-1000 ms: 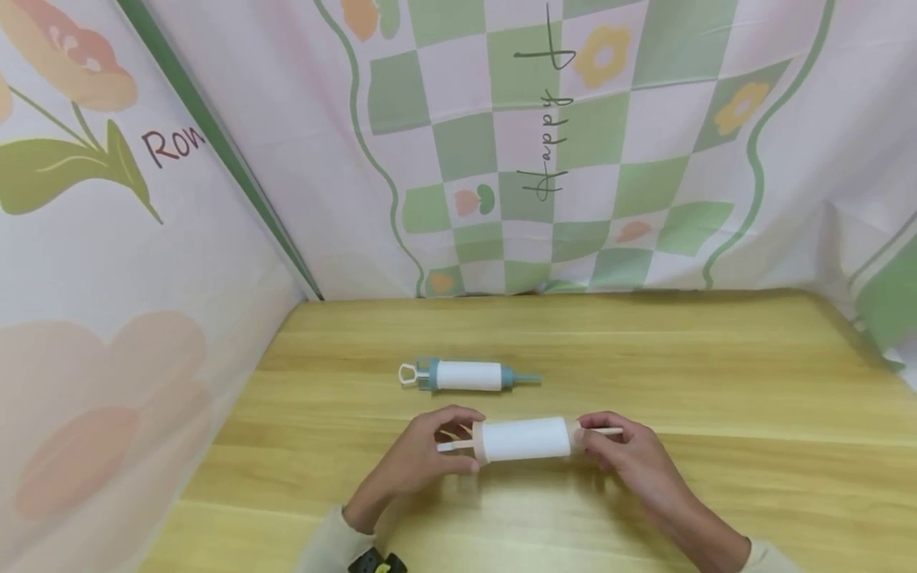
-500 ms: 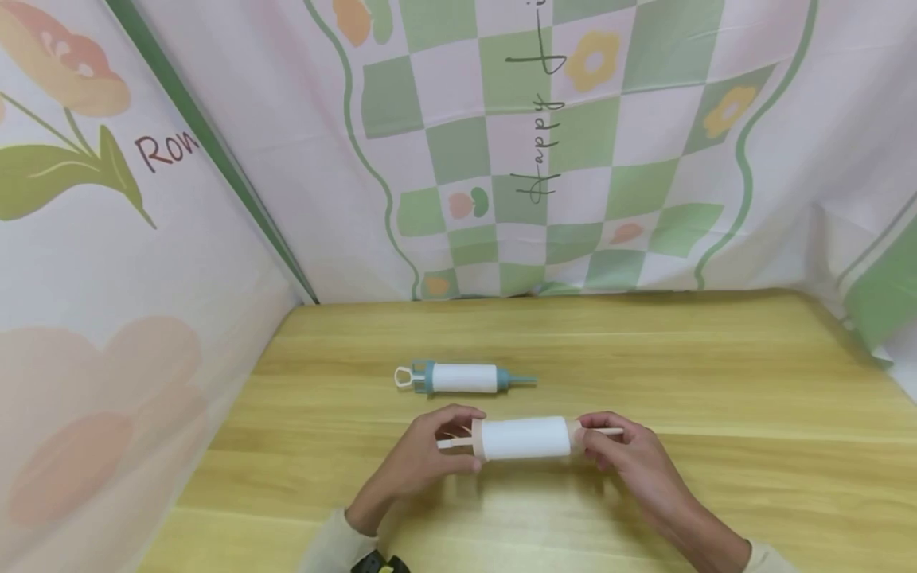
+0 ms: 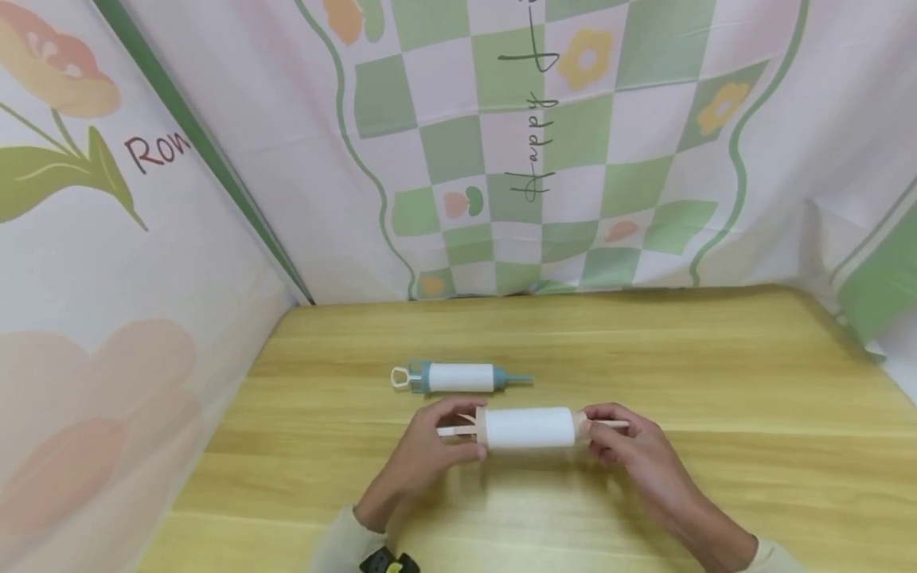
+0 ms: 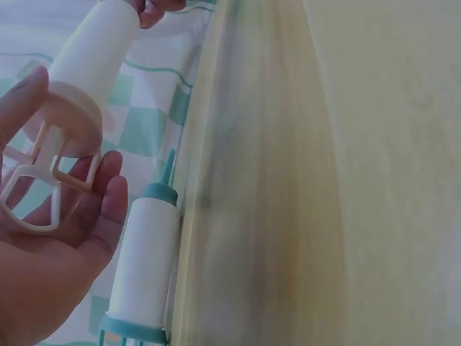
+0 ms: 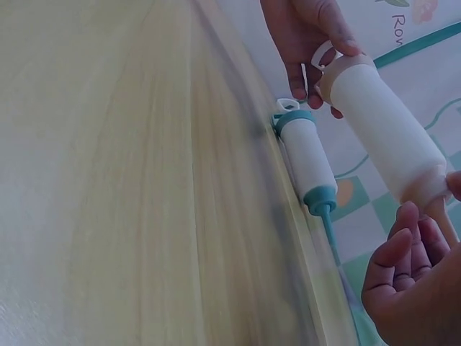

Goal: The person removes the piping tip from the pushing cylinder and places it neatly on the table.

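Observation:
Both hands hold a beige-ended syringe (image 3: 530, 427) with a white barrel, lying almost level across the head view. My left hand (image 3: 430, 442) grips its beige collar between thumb and fingers, with the pale plunger ring (image 4: 32, 198) close to the palm in the left wrist view. At the other end, my right hand (image 3: 637, 446) pinches the beige tip cap, and the thin nozzle (image 3: 612, 423) pokes out past the fingers. Just beyond lies a second syringe (image 3: 461, 377) with a white barrel, blue-green ends and a white ring handle.
The wooden table (image 3: 716, 358) runs back to a hanging cloth (image 3: 516, 143) with green checks and flowers. On the left stands another flower-printed cloth (image 3: 107, 278). A black band (image 3: 389, 561) shows near the left sleeve.
The held syringe has risen slightly in the head view and become more level, both hands moving with it. The head view has shifted a little, so the blue-green syringe appears farther left.

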The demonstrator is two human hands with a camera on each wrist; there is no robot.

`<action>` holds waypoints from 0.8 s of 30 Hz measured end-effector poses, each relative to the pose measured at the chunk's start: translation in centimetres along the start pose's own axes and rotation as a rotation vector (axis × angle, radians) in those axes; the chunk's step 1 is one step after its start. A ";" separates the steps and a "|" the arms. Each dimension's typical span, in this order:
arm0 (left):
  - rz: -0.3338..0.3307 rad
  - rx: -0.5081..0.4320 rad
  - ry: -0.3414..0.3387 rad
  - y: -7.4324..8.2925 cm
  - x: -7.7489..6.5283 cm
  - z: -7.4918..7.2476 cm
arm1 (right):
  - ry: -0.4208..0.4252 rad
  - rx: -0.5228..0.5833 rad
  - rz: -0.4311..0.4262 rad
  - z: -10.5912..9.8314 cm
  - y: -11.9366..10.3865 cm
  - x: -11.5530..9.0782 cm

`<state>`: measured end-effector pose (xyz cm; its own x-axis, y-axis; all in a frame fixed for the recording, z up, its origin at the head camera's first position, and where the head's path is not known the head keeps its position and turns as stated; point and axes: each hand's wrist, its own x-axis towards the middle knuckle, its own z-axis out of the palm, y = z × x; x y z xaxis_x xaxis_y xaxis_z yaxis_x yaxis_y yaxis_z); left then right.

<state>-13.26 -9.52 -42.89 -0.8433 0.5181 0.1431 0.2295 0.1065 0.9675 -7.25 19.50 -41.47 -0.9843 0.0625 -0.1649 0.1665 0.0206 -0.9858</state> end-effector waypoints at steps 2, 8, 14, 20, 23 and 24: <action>-0.003 -0.007 0.015 0.2 0.1 0.2 | -0.007 0.005 0.001 -0.2 0.0 0.0; 0.019 -0.011 0.052 0.6 0.4 0.6 | -0.039 0.014 -0.006 -0.7 -0.3 0.0; 0.055 -0.003 0.066 0.8 0.3 0.7 | -0.071 0.007 -0.030 -0.9 -0.5 0.2; 0.041 -0.015 0.059 1.0 0.3 0.7 | -0.080 0.004 -0.016 -0.9 -0.4 0.1; 0.041 -0.010 0.056 1.1 0.3 0.8 | -0.072 0.008 -0.005 -0.8 -0.5 0.1; 0.040 -0.011 0.055 1.1 0.2 0.8 | -0.070 0.006 -0.007 -0.7 -0.4 0.1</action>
<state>-12.82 -8.63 -41.94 -0.8590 0.4742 0.1928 0.2588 0.0774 0.9628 -7.35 20.23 -41.02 -0.9872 -0.0075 -0.1596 0.1594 0.0146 -0.9871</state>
